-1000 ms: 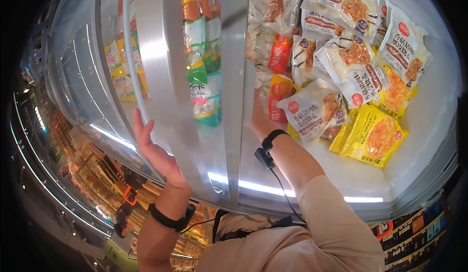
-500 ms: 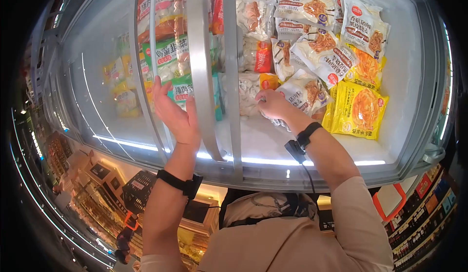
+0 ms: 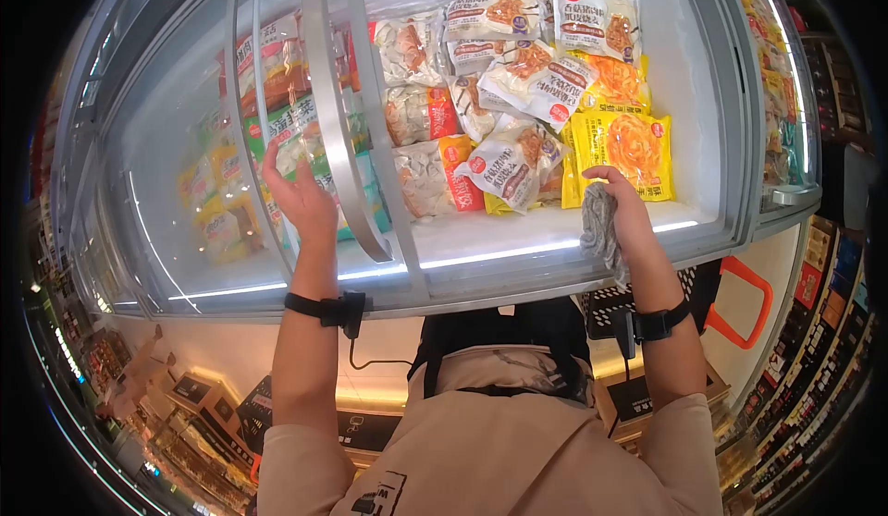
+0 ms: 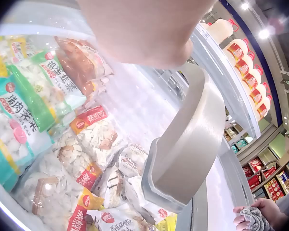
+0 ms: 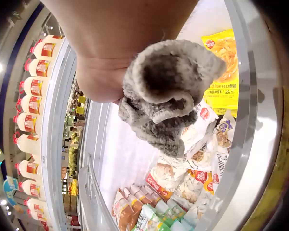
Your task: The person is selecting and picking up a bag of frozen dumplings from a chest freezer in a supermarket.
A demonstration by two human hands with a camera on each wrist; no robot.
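My right hand (image 3: pixel 622 211) grips a crumpled grey cloth (image 3: pixel 599 225) over the freezer's front rim, at the right of the head view. In the right wrist view the fluffy cloth (image 5: pixel 159 91) hangs in folds below the hand. My left hand (image 3: pixel 303 203) is beside the curved metal handle (image 3: pixel 338 118) of the sliding glass lid, its fingers fairly straight. In the left wrist view, that handle (image 4: pixel 188 139) stands just below the hand (image 4: pixel 144 33), whose fingers are hidden there. White food bags (image 3: pixel 518 160) and yellow bags (image 3: pixel 634 151) lie in the uncovered part of the freezer.
Green and teal bags (image 3: pixel 314 137) lie under the glass at left. A metal lid edge (image 3: pixel 375 100) runs across the freezer. A dark basket with an orange handle (image 3: pixel 745 303) stands by the freezer front. White bottles with red caps (image 5: pixel 33 113) line a shelf.
My right hand has come up out of the freezer and moved right with the cloth, to the front rim. My left hand stays near the lid handle. The head view has shifted.
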